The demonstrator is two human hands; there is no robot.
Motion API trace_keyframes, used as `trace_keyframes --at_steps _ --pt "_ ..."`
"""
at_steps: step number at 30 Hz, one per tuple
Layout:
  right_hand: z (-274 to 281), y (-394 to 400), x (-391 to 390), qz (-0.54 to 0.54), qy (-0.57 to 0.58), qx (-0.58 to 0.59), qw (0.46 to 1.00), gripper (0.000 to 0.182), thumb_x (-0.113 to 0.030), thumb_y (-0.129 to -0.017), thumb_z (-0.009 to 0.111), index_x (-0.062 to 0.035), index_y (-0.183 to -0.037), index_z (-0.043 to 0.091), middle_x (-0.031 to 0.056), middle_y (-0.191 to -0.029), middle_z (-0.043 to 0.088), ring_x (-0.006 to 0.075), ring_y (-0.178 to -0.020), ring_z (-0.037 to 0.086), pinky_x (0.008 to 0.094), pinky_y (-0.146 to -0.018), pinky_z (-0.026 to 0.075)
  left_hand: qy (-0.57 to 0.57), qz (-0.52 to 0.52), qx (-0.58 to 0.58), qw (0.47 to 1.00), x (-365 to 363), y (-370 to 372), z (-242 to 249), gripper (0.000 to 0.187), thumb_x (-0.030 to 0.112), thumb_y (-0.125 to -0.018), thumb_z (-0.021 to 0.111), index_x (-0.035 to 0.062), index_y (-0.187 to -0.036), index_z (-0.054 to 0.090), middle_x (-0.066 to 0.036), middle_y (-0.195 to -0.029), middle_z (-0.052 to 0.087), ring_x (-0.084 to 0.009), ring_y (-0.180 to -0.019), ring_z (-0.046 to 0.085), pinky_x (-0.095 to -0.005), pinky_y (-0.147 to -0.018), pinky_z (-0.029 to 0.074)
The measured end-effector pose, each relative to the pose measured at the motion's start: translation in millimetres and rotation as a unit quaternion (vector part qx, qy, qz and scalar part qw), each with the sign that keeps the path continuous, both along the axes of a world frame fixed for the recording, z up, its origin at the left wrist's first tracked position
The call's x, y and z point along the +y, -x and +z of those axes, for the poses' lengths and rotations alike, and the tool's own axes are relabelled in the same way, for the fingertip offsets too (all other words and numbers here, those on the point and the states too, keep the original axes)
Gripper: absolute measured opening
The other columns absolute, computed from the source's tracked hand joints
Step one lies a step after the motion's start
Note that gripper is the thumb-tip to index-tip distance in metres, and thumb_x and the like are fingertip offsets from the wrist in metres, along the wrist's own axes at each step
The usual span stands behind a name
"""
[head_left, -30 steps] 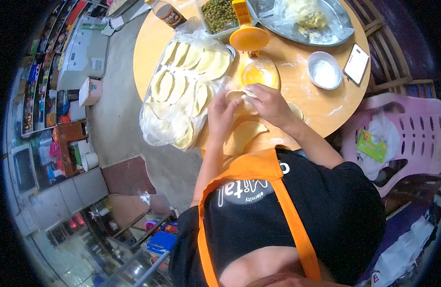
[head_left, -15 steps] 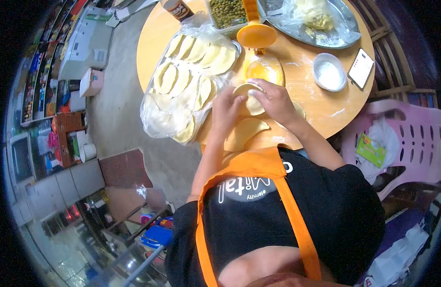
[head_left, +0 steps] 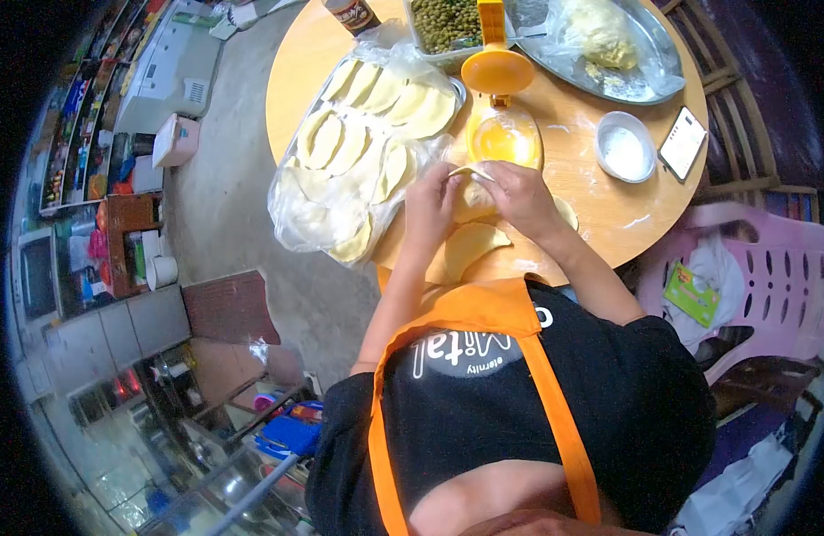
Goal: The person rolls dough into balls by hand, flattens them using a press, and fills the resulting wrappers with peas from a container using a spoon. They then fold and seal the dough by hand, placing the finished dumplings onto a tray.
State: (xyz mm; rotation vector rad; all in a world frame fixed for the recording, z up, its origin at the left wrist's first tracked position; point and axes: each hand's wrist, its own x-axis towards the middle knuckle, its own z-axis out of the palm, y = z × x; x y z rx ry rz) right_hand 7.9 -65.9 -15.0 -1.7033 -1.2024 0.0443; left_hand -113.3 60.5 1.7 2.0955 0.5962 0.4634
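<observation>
Between my two hands is a thin round dough wrapper (head_left: 471, 171), tilted so that mostly its edge shows. My left hand (head_left: 432, 201) pinches its left side and my right hand (head_left: 519, 198) pinches its right side, thumbs towards each other. Just beyond my fingers stands a yellow-orange press (head_left: 504, 141) with its round lid (head_left: 498, 71) tipped up. A folded piece of dough (head_left: 476, 246) lies on the table near my apron. Another pale piece (head_left: 566, 213) is partly hidden by my right hand.
To the left, a tray lined with plastic (head_left: 298, 207) bears several half-moon dumplings (head_left: 396, 174). Behind the press are a container of green filling (head_left: 443, 25) and a metal platter (head_left: 655, 85) with dough. A bowl of white powder (head_left: 625, 150), a phone (head_left: 684, 143) and a pink chair (head_left: 783, 268) are rightward.
The dough wrapper has turned from showing its broad face to showing mostly its edge, still in both hands. The whole view has shifted slightly, moving the table right and down in it.
</observation>
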Motion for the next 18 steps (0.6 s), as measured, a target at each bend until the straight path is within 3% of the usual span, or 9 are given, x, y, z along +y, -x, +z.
trace_keyframes --at_steps 2,8,9,10,11,13,15,16,18 --pt "3.9 1.8 -1.1 -0.021 0.008 0.054 0.998 0.013 -0.011 -0.088 0.066 0.0 -0.093 0.063 0.0205 -0.079 0.064 0.0386 -0.075 0.064 0.0442 -0.066 0.051 -0.006 0.01 -0.074 0.997 -0.1 -4.2 -5.1 0.009 0.007 -0.092 0.06 -0.0006 -0.094 0.063 -0.017 -0.07 0.058 -0.0245 -0.061 0.057 -0.0346 -0.06 0.045" --pt "4.9 -3.1 -2.1 0.015 0.044 0.148 0.988 0.014 -0.011 -0.091 0.064 -0.0001 -0.1 0.066 0.0179 -0.085 0.067 0.029 -0.073 0.064 0.0359 -0.067 0.051 -0.054 -0.025 0.107 0.993 4.7 1.0 -3.1 0.019 0.016 -0.098 0.053 -0.0001 -0.102 0.063 -0.012 -0.079 0.065 -0.0196 -0.073 0.061 -0.0308 -0.069 0.049" --pt "4.1 -7.0 -3.1 0.027 0.077 0.195 0.977 0.014 -0.011 -0.092 0.063 -0.0001 -0.101 0.066 0.0159 -0.086 0.069 0.0252 -0.072 0.065 0.0336 -0.068 0.051 0.111 0.013 0.017 0.994 8.1 -0.9 -9.0 0.026 0.023 -0.099 0.052 0.0001 -0.105 0.062 -0.011 -0.087 0.065 -0.0205 -0.081 0.061 -0.0319 -0.075 0.049" --pt "3.4 -10.0 -2.1 0.064 0.041 0.352 0.933 0.016 -0.011 -0.095 0.06 0.0007 -0.104 0.064 0.0056 -0.089 0.068 0.0124 -0.077 0.061 0.0274 -0.073 0.05 0.274 0.051 -0.072 0.958 11.2 -2.1 -19.1 0.033 0.031 -0.1 0.051 0.0002 -0.109 0.06 -0.011 -0.094 0.065 -0.0214 -0.088 0.062 -0.033 -0.081 0.05" --pt "4.3 -11.2 1.3 0.067 -0.01 0.404 0.912 0.017 -0.011 -0.096 0.059 0.001 -0.107 0.063 0.0044 -0.093 0.066 0.0102 -0.081 0.06 0.0265 -0.075 0.049 0.427 0.086 -0.158 0.886 12.4 -2.0 -28.1 0.041 0.039 -0.101 0.049 0.0004 -0.113 0.058 -0.011 -0.102 0.065 -0.0223 -0.095 0.062 -0.0342 -0.087 0.05" --pt "15.2 -10.5 12.3 0.074 -0.108 0.503 0.854 0.022 -0.012 -0.097 0.058 0.0015 -0.114 0.06 0.002 -0.102 0.063 0.0059 -0.089 0.057 0.0245 -0.08 0.049 0.564 -0.038 -0.292 0.771 -5.6 -7.2 -3.5 0.076 0.064 -0.095 0.042 0.0005 -0.136 0.043 -0.015 -0.135 0.051 -0.0274 -0.127 0.048 -0.0431 -0.11 0.036" --pt "1.8 -9.5 20.0 0.047 -0.11 0.494 0.861 0.031 -0.01 -0.095 0.057 0.0023 -0.123 0.053 0.0091 -0.114 0.061 0.0133 -0.103 0.057 0.0289 -0.091 0.046 0.68 -0.095 -0.308 0.658 -12.7 -14.1 3.8 0.088 0.072 -0.09 0.042 0.001 -0.143 0.036 -0.017 -0.145 0.044 -0.0278 -0.136 0.04 -0.0455 -0.116 0.027" --pt "-1.1 -7.0 22.7 0.024 -0.095 0.462 0.882 0.033 -0.009 -0.094 0.057 0.0024 -0.125 0.052 0.0106 -0.115 0.061 0.0153 -0.106 0.057 0.0305 -0.094 0.046 0.717 -0.109 -0.357 0.588 -16.0 -14.6 -7.1 0.078 0.059 -0.095 0.047 0.0023 -0.147 0.033 -0.016 -0.149 0.041 -0.0283 -0.139 0.037 -0.0476 -0.117 0.025" --pt "8.9 -1.7 19.1 -0.008 -0.035 0.397 0.917 0.037 -0.007 -0.093 0.056 0.0039 -0.127 0.049 0.0162 -0.118 0.06 0.0228 -0.116 0.055 0.0354 -0.101 0.042 0.686 -0.052 -0.331 0.645 -21.0 -16.1 -15.1 0.068 0.049 -0.098 0.048 0.0028 -0.146 0.035 -0.014 -0.148 0.042 -0.0274 -0.138 0.038 -0.0468 -0.118 0.025"
